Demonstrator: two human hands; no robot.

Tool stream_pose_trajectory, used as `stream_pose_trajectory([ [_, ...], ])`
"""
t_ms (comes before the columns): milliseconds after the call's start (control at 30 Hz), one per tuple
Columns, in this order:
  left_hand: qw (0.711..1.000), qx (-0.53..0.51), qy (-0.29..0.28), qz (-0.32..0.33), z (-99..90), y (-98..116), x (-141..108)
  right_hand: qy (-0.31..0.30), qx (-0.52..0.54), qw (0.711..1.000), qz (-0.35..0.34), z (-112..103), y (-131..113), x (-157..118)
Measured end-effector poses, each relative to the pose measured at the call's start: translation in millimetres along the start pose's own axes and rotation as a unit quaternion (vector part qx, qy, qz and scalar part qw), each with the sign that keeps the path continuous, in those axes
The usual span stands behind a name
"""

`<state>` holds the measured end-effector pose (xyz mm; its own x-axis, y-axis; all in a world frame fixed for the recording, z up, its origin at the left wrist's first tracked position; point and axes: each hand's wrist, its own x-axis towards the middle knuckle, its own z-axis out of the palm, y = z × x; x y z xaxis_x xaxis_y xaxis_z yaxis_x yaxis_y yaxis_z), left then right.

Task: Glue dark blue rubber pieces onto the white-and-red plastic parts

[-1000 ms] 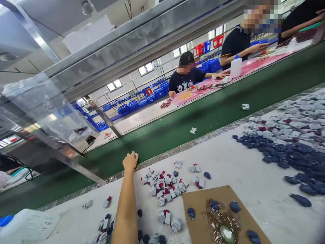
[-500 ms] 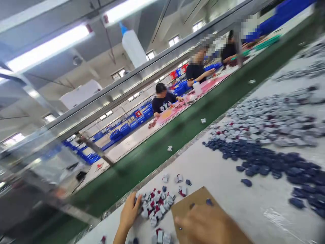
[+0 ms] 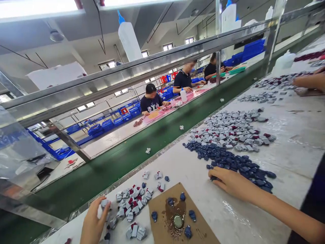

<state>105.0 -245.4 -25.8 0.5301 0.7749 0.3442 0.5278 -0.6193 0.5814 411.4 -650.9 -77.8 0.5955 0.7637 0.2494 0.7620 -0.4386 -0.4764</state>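
My left hand (image 3: 93, 218) pinches a small pale grey block (image 3: 104, 203) between thumb and fingers, beside a heap of grey and dark red pieces (image 3: 134, 201). My right hand (image 3: 225, 179) reaches to the left edge of a pile of small dark blue pieces (image 3: 236, 164). Its fingertips are closed on one dark blue piece (image 3: 213, 178), partly hidden beneath them. Between the hands lies a brown board (image 3: 158, 234) with a wet-looking stain. On it sit a round metal cap (image 3: 178, 221) and several dark blue pieces (image 3: 192, 216) spaced around it.
Behind the blue pile spreads a large heap of grey and dark red pieces (image 3: 228, 128). A green conveyor belt (image 3: 122, 159) runs along the table's far edge, under a metal rail (image 3: 106, 91). Co-workers (image 3: 152, 101) sit across it; another person's arm (image 3: 308, 82) shows at right.
My right hand has moved from over the board to the dark blue pile, uncovering the cap and pieces. The left now visibly holds a grey block. The view has shifted and levelled somewhat.
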Motion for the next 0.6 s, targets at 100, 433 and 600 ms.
stream_pose_trajectory([
  [100, 0.987, -0.133, 0.019, -0.089, -12.3, 11.3, -9.5, 0.008, 0.055, 0.998, 0.015, -2.7, -9.8, -1.6],
  [433, 0.852, -0.437, -0.096, -0.273, -31.9, 84.7, -129.4, -0.122, 0.215, 0.969, -0.011, -1.4, -66.5, -2.3],
  [600, 0.794, -0.524, -0.087, -0.296, -18.0, 99.8, -175.5, -0.171, 0.266, 0.948, -0.023, 17.4, -77.3, 4.1],
])
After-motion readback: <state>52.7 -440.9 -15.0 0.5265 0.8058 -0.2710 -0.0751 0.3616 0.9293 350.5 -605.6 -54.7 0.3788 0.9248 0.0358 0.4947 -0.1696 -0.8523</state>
